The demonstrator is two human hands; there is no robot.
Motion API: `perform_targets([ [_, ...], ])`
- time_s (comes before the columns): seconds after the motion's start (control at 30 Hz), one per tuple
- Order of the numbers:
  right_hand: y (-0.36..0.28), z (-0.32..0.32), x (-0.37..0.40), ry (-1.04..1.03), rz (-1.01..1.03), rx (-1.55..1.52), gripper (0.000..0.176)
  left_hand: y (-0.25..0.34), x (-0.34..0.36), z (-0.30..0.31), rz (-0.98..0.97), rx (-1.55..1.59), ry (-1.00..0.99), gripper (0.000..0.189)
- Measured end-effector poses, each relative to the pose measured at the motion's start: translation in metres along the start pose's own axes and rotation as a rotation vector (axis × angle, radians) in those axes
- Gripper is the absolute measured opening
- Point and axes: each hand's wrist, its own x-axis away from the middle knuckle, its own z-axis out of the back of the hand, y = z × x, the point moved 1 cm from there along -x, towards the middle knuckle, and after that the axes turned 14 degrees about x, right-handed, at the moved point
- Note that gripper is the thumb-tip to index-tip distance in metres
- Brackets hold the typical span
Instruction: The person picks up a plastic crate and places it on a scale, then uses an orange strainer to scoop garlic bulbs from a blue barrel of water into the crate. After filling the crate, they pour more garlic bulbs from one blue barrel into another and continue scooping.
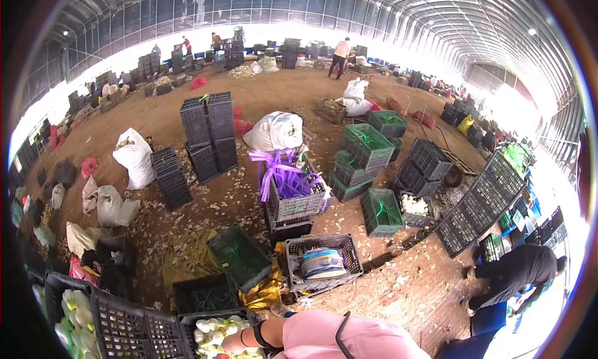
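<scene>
At the bottom edge, my left hand point(233, 344) reaches out of a pink sleeve point(311, 331), with a dark band point(263, 337) round the wrist. It rests at the white bulbs point(215, 330) in a black crate, bulbs that look like garlic. My fingers point down among them and are mostly cut off, so their grip does not show. My right hand is out of view. More pale bulbs point(78, 309) fill another black crate at the lower left. An open black crate point(324, 284) with a blue-and-white bundle point(322, 262) stands in front of me.
Green crates point(240, 256) and stacked black crates point(208, 135) stand around on the dirt floor. Purple ribbons point(289, 175) fill a grey crate. White sacks point(134, 160) sit at the left. A person in dark clothes point(517, 275) bends over at the right; other people are farther back.
</scene>
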Motion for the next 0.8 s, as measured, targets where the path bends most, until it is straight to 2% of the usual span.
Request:
perform_targets([
  [0.03, 0.002, -0.002, -0.002, 0.003, -0.008, -0.025, 0.025, 0.007, 0.002, 0.002, -0.116, 0.002, 0.067, 0.027],
  [0.07, 0.003, -0.001, -0.001, 0.008, -0.019, -0.055, 0.025, 0.028, 0.0, 0.012, -0.114, 0.002, 0.072, 0.027],
  [0.13, 0.004, 0.001, -0.002, 0.021, -0.049, -0.146, 0.025, 0.082, -0.006, 0.042, 0.296, 0.016, -0.048, 0.025],
  [0.17, 0.006, 0.001, -0.001, 0.032, -0.07, -0.202, 0.025, 0.063, -0.007, 0.033, 0.294, 0.018, -0.042, 0.025],
  [0.23, 0.01, 0.002, 0.0, 0.06, -0.13, -0.364, 0.025, 0.01, -0.009, 0.011, 0.249, 0.285, 0.104, 0.028],
  [0.33, 0.015, 0.001, 0.003, 0.112, -0.249, -0.648, 0.025, 0.027, -0.001, 0.046, 0.131, 0.432, -0.004, 0.032],
  [0.4, 0.019, 0.001, 0.001, 0.16, -0.334, -0.781, 0.025, 0.047, -0.005, 0.055, 0.161, 0.41, 0.032, 0.032],
  [0.47, 0.025, -0.005, -0.011, 0.259, -0.392, -0.75, 0.025, 0.059, -0.011, 0.057, 0.195, 0.393, 0.067, 0.031],
  [0.5, 0.037, -0.003, -0.019, 0.267, -0.004, -0.428, 0.022, 0.063, -0.013, 0.058, 0.207, 0.395, 0.08, 0.03],
  [0.53, 0.034, -0.008, -0.029, 0.261, -0.003, -0.428, 0.022, 0.066, -0.014, 0.057, 0.217, 0.399, 0.09, 0.03],
  [0.6, 0.024, -0.017, -0.044, 0.035, -0.079, -0.398, 0.02, 0.071, -0.016, 0.056, 0.242, 0.408, 0.112, 0.029],
  [0.63, 0.007, -0.006, -0.029, 0.024, 0.033, -0.337, 0.017, 0.074, -0.017, 0.055, 0.251, 0.415, 0.121, 0.028],
  [0.67, -0.005, -0.013, -0.027, 0.113, -0.03, -0.451, 0.015, 0.076, -0.016, 0.054, 0.261, 0.416, 0.131, 0.028],
  [0.8, -0.017, -0.02, -0.031, -0.004, -0.044, -0.455, 0.014, 0.082, -0.013, 0.057, 0.302, 0.462, 0.183, 0.026],
])
